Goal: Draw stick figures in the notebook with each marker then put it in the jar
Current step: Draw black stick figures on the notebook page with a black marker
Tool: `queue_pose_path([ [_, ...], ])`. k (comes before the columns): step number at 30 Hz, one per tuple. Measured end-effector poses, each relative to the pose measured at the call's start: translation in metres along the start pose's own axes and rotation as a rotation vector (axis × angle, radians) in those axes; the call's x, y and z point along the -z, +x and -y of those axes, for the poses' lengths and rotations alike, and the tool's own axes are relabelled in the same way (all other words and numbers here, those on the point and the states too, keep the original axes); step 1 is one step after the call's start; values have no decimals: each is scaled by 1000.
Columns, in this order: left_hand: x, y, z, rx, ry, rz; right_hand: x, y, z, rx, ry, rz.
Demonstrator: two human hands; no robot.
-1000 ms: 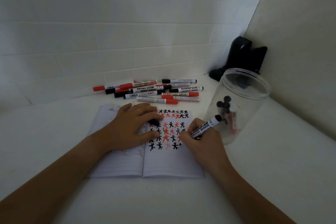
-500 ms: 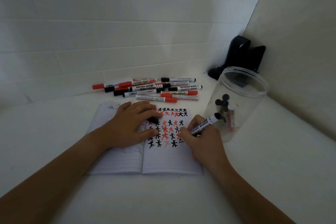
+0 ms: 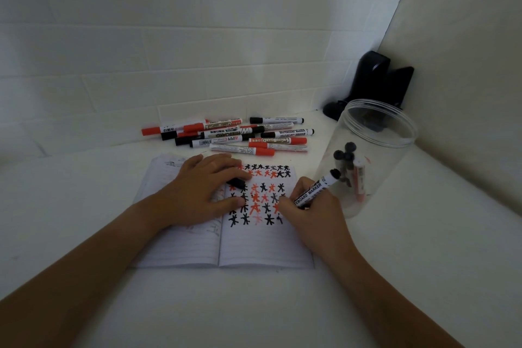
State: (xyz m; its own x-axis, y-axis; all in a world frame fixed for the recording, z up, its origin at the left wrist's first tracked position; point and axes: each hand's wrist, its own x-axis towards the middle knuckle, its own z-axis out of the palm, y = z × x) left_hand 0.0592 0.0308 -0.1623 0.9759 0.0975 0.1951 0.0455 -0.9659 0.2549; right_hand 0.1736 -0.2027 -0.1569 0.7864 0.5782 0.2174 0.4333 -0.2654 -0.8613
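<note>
Marker point(image 3: 314, 191) slanted in right-hand grip point(image 3: 309, 210).

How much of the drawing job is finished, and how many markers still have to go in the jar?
Partly done. A few markers already stand in the clear plastic jar, and rows of red and black stick figures fill the open lined notebook. Now the right hand draws with a black-capped white whiteboard marker while the left hand presses the page, a black cap under its fingers. A pile of red and black markers, roughly a dozen, remains.
</note>
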Motion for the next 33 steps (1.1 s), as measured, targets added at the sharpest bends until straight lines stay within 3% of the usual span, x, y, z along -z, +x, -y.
queue_pose_path([
  [10, 1, 0, -1, -6, -5, 3, 2, -1, 1, -49, 58, -76],
  [20, 2, 0, -3, 3, -65, -4, 2, 0, 1, -36, -18, 62],
  [25, 5, 1, -7, -45, -153, -104, 2, -1, 3, -11, -22, 44],
  [28, 6, 2, -8, -85, -158, -169, 1, -2, 9, 74, 72, 4],
  [33, 9, 4, -13, -156, -151, -220, 3, -4, 19, 101, 367, 159],
])
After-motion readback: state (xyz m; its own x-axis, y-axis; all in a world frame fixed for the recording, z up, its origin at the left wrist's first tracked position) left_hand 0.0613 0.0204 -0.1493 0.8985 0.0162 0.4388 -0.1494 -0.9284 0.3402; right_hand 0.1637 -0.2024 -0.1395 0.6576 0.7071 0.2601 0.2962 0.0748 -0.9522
